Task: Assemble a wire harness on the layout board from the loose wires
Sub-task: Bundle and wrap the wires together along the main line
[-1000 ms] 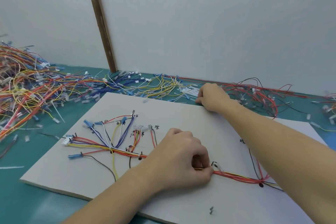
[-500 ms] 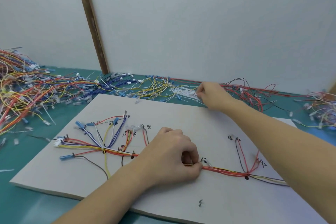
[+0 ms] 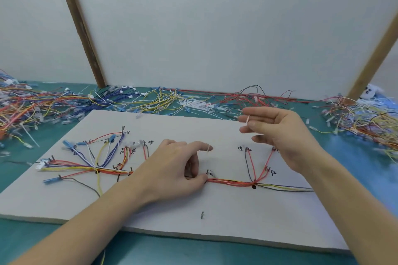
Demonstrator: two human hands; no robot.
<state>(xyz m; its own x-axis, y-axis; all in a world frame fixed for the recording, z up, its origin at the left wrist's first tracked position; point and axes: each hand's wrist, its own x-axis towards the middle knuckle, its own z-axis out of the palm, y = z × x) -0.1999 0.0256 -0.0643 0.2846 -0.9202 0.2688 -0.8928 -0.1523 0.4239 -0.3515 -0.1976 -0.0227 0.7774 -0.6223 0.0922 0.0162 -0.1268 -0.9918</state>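
The white layout board (image 3: 172, 211) lies on the teal table and carries the harness. Its wire bundle (image 3: 232, 182) of red, yellow and orange wires runs left to right past pegs and hand-written labels, fanning out into blue connectors (image 3: 69, 143) at the left. My left hand (image 3: 172, 170) rests on the board's middle, thumb and curled fingers pinching the bundle, index finger stretched out. My right hand (image 3: 277, 133) hovers above the board's far right part and pinches a short white cable tie (image 3: 247, 119) at its fingertips.
Heaps of loose coloured wires (image 3: 25, 105) lie at the far left, along the back wall (image 3: 163, 101) and at the right (image 3: 361, 120). White cable ties (image 3: 198, 105) are scattered behind the board. A lone peg (image 3: 202, 214) stands near the board's front edge.
My right hand came back from the pile behind the board toward me, now raised over the board with a cable tie. My left index finger straightened; the hand stayed on the bundle.
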